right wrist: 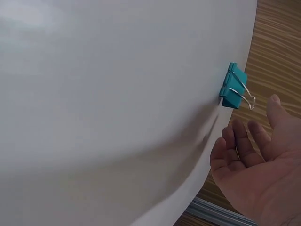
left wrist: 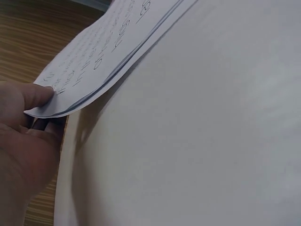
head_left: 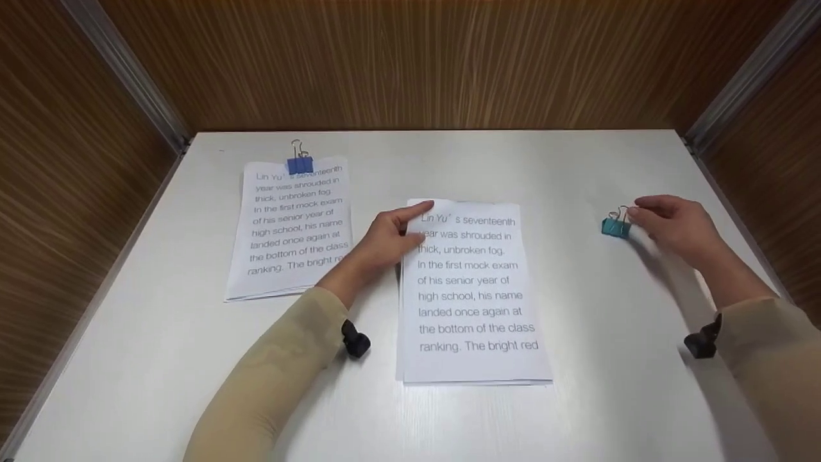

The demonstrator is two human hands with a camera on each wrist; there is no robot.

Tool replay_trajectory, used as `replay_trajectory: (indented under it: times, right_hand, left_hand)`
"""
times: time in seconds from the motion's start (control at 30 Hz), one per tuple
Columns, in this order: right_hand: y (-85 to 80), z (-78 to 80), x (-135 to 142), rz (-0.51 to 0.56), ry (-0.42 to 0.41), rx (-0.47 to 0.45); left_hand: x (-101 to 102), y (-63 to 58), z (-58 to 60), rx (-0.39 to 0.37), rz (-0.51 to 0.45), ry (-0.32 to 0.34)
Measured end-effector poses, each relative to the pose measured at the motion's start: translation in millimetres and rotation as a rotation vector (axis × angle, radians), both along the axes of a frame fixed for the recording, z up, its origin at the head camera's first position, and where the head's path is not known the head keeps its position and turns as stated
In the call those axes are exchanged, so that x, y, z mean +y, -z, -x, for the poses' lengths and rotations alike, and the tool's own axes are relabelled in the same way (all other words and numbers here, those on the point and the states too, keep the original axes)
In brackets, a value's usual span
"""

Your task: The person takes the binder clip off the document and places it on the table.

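In the head view, a stack of printed paper sheets (head_left: 471,289) lies at the middle of the white table. My left hand (head_left: 383,239) pinches its upper left edge. The left wrist view shows the thumb (left wrist: 40,95) on the top sheet, with fingers partly hidden underneath. A teal binder clip (head_left: 616,227) stands on the table to the right, its wire handles pointing up. Close beside it is my right hand (head_left: 680,228). In the right wrist view a gap separates the loosely bent fingers (right wrist: 242,150) from the clip's handles, and nothing is held.
Left of the middle lies a second paper stack (head_left: 292,237), with a blue binder clip (head_left: 300,165) on its top edge. My left forearm passes near its lower right corner. Brown wood-grain panels (head_left: 423,64) enclose the table at the back and sides.
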State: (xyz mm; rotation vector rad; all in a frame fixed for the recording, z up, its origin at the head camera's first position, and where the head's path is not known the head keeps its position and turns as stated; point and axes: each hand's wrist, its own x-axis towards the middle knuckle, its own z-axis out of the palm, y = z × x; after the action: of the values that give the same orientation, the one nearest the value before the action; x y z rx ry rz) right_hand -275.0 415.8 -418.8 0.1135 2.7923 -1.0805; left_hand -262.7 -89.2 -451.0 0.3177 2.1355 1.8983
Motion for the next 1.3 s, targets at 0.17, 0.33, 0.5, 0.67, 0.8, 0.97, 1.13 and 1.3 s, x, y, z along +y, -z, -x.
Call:
replay_trajectory:
  times: [0.17, 0.33, 0.5, 0.67, 0.8, 0.97, 1.13, 1.3]
  right_hand:
    - [-9.4, -6.5, -10.6, -0.053, -0.008, 0.080]
    - [-18.9, -17.6, -37.5, -0.077, -0.077, 0.166]
    - [-23.4, -31.2, -73.5, -0.094, -0.205, 0.239]
    - [-19.7, -50.0, -103.4, -0.144, -0.311, 0.341]
    - [-17.8, -65.7, -122.7, -0.189, -0.361, 0.360]
    - [-17.9, -83.6, -142.9, -0.280, -0.425, 0.277]
    - [-11.9, -102.8, -159.4, -0.372, -0.510, 0.226]
    - [-3.1, -120.2, -170.9, -0.432, -0.625, 0.255]
  left_hand:
    - [3.8, 2.1, 3.7, 0.017, 0.063, 0.032]
    - [4.4, -2.5, 4.8, 0.084, 0.245, 0.037]
    - [-0.2, -12.4, 2.2, 0.203, 0.498, 0.020]
    - [-1.0, -23.2, -7.3, 0.314, 0.856, 0.031]
    - [1.0, -29.0, -22.4, 0.382, 1.058, 0.079]
    - [3.5, -30.6, -49.4, 0.455, 1.166, 0.150]
    - [4.0, -27.9, -79.6, 0.501, 1.201, 0.231]
    - [0.8, -24.1, -105.6, 0.526, 1.221, 0.300]
